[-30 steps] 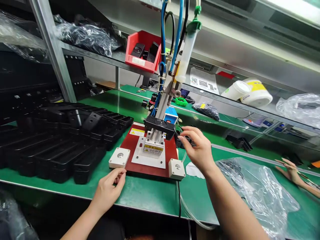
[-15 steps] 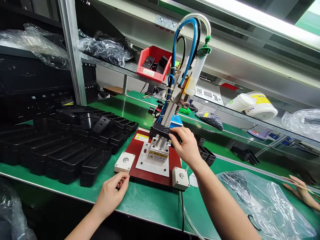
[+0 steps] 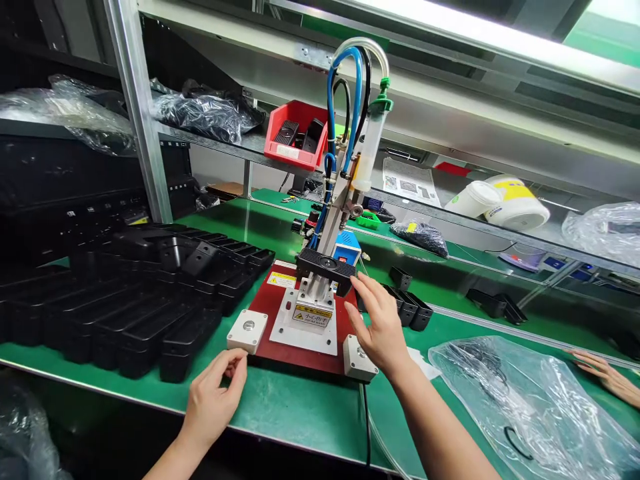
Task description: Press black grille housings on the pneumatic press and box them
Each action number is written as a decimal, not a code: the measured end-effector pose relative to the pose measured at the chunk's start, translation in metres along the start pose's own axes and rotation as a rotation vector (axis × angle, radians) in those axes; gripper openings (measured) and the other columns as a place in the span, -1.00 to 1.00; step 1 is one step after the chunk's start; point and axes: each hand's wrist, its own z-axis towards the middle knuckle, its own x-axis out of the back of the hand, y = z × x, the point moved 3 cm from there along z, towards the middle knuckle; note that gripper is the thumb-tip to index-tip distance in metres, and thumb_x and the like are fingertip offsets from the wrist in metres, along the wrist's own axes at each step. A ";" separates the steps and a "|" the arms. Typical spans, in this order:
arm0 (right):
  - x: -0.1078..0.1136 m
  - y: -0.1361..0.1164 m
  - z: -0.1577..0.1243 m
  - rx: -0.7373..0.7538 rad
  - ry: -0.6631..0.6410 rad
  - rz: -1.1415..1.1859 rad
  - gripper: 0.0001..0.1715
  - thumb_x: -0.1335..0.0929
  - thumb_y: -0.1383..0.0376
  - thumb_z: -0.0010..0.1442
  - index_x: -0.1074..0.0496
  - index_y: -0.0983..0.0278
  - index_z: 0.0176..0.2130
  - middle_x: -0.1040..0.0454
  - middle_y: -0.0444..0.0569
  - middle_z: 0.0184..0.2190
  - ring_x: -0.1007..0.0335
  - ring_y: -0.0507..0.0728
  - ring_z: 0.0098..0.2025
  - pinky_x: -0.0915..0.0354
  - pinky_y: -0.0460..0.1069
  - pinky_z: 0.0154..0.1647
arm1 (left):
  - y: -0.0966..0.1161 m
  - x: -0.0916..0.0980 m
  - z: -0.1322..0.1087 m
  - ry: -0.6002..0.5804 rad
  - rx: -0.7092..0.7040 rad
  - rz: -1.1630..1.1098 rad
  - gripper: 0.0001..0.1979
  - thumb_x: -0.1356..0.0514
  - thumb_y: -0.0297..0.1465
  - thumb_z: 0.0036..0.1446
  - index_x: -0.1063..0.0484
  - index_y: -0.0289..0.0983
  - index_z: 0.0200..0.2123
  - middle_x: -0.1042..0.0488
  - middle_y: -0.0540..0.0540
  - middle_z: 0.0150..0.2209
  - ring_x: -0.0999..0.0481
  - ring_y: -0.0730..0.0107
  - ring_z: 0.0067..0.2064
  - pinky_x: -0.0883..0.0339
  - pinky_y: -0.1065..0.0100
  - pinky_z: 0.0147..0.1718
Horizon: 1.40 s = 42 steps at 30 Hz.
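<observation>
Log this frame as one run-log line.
left hand: empty, near white push-button box | right hand: empty, near black plastic part

Your right hand (image 3: 380,330) is just right of the black press head (image 3: 325,270). You can reach under the head from the front, over the red base plate (image 3: 320,360). The steel column (image 3: 330,233) and blue hoses (image 3: 330,113) block the way from behind. Two white button blocks (image 3: 247,331) (image 3: 359,358) narrow the front approach, and your left hand (image 3: 213,400) sits near the left one. Stacked black trays (image 3: 150,313) wall off the left; small black housings (image 3: 407,307) obstruct the right.
</observation>
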 end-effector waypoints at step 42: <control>-0.028 0.035 -0.158 -0.727 0.233 0.560 -0.64 -0.27 0.21 0.32 -0.32 0.24 0.08 -0.39 0.11 0.08 -0.30 0.24 0.10 -0.29 0.11 -0.03 | 0.004 -0.018 0.031 0.017 -0.274 0.380 -0.56 -0.29 -0.47 0.08 -0.30 -0.31 0.03 -0.48 -0.29 -0.08 -0.46 0.04 -0.02 -0.33 0.06 -0.03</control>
